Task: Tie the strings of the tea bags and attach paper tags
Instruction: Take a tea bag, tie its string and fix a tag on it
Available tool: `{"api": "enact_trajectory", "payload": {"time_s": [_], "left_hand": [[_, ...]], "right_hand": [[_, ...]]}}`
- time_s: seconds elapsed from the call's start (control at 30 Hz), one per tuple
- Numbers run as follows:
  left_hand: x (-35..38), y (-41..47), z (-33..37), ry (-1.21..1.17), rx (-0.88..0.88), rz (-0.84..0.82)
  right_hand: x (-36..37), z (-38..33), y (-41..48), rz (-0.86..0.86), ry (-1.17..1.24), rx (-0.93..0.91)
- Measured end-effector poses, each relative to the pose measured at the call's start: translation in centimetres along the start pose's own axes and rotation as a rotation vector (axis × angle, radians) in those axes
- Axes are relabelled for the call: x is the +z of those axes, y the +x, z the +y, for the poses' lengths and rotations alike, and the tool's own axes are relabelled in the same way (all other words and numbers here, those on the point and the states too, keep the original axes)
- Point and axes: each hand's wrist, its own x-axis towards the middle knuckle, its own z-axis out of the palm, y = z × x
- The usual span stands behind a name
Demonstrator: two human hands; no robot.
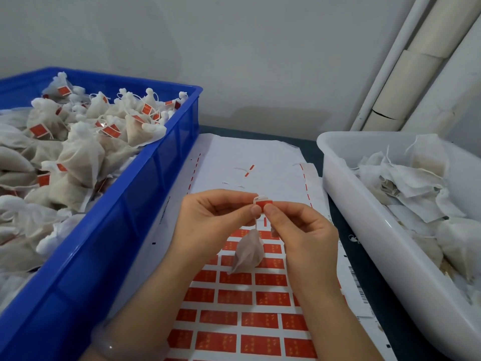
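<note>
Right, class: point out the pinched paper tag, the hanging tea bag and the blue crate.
paper tag (pixel 263 202): head view, its red face.
tea bag (pixel 248 253): head view, middle of the pouch.
blue crate (pixel 145 183): head view, its outer side wall.

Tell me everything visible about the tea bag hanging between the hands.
The tea bag is a small pouch of thin off-white fabric, gathered at the top. It hangs free by a white string from a red-and-white paper tag that the left hand and right hand pinch, above the sheet of red tags.
</note>
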Motion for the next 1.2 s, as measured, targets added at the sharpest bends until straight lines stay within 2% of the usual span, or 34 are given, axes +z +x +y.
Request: {"api": "enact_trajectory", "payload": {"time_s": [0.3,0.53,0.7,0.9,1.1,1.2], "left_hand": [[-0.1,0.0,0.1,0.000,0.014,-0.007],[-0.2,0.1,-0.1,0.002,0.030,0.001],[-0.4,0.3,-0.1,0.020,0.016,-0.015],[-0.5,0.3,-0.3,0.036,0.035,-0.017],[-0.5,0.2,-0.7,0.043,0.111,-0.047],[-0.5,0.1,-0.6,0.065,0.168,-0.028]], "right_hand": [[0.2,0.3,0.0,0.020,-0.063,-0.038],[0.1,0.6,0.1,-0.031,-0.049,-0.064],[0.1,0.8,0.2,-0.140,-0.056,-0.063],[0.0,1.0,0.3,-0.133,-0.042,-0.100],[0.3,1.4,0.2,-0.136,-0.131,-0.199],[0.2,1.1,0.2,-0.165,-0.101,-0.206]]}}
